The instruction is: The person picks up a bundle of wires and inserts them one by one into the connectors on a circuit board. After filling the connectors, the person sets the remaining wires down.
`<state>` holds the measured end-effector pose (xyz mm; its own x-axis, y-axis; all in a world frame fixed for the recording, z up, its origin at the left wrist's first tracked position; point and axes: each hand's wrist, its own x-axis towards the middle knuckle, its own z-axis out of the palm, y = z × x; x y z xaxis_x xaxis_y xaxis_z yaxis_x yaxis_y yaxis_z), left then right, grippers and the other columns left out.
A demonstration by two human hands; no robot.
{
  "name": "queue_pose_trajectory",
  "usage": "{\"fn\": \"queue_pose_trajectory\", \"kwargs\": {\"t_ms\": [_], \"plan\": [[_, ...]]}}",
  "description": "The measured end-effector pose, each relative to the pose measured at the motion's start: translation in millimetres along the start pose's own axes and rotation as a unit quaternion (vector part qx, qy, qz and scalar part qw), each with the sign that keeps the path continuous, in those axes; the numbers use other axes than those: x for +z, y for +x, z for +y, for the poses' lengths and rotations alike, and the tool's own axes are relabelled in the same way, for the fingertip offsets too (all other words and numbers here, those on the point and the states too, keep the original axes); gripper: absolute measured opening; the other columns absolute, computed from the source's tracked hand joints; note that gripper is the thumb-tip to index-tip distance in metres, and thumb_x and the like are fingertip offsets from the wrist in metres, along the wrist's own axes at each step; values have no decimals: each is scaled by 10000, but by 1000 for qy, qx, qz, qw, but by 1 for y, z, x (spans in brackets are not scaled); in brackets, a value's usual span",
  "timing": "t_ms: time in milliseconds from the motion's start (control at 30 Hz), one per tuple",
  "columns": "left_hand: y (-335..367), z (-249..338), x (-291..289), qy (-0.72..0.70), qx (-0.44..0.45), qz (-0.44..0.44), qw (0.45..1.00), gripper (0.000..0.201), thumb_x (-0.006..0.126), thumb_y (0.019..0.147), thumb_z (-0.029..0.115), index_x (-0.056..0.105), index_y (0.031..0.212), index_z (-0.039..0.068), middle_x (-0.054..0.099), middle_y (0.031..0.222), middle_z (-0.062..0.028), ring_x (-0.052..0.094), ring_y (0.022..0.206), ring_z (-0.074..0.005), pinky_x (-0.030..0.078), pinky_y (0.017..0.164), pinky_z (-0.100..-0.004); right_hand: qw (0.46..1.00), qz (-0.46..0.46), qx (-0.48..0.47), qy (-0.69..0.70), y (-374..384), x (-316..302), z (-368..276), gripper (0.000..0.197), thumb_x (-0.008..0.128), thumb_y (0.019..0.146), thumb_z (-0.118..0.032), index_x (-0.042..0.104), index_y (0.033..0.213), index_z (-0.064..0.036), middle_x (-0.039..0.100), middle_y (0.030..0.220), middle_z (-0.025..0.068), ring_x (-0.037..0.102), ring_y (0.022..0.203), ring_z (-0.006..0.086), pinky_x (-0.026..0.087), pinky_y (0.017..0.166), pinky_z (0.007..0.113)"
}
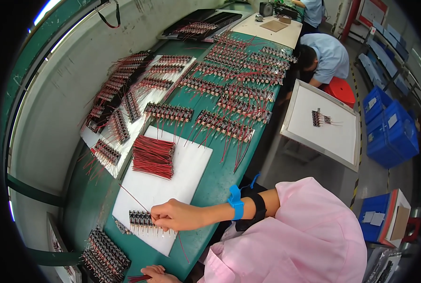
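Observation:
My right hand (176, 215), a blue strap (236, 203) round its wrist, is closed in a pinch on a thin red wire (134, 197). It rests over the end of a strip of small black circuit boards (139, 219), whose far end it covers. The strip lies on a white foam sheet (191, 162). At the lower edge, my left hand (159, 274) is closed round a small bundle of red wires (138, 278); part of that hand is cut off. A thick stack of red wires (154, 157) sits on the foam, beyond the strip.
Many wired board strips (224, 126) cover the green table (215, 188). More strips lie on a metal plate (165, 70) by the wall. A pile of strips (105, 254) is at the lower left. A white tray (333, 137), blue bins (392, 134) and a bending co-worker (331, 56) are rightward.

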<state>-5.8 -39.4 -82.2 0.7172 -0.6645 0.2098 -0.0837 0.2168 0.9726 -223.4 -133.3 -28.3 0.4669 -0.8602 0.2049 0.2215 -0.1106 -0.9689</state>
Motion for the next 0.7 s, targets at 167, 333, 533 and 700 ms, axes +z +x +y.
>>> {"fn": "queue_pose_trajectory", "kwargs": {"t_ms": [167,333,533,700], "plan": [[5,-1,-4,83,-19,-8,996,367,417,858,281,270,570,109,182,457,60,148,382,-28,112,353,-192,999,29,-31,-3,2,2,-6,86,471,718,-49,460,670,20,519,540,98,504,467,151,401,452,290],[-23,35,51,102,4,-123,987,242,440,843,235,410,678,60,218,460,72,170,387,-10,112,355,-187,985,5,-148,-93,5,18,10,95,490,729,-65,467,697,22,486,582,108,480,521,224,371,490,318],[-31,37,66,26,-26,-237,971,146,512,806,175,455,749,53,276,463,76,206,381,5,109,354,-176,989,19,-132,-71,2,30,8,101,521,644,-75,480,639,17,473,558,130,467,529,279,362,501,354],[-27,34,67,12,-75,-245,967,111,504,806,122,463,739,43,293,460,73,217,372,7,122,343,-173,984,9,-155,-87,6,26,16,100,517,653,-85,500,651,13,488,585,131,480,541,258,385,510,336]]}}
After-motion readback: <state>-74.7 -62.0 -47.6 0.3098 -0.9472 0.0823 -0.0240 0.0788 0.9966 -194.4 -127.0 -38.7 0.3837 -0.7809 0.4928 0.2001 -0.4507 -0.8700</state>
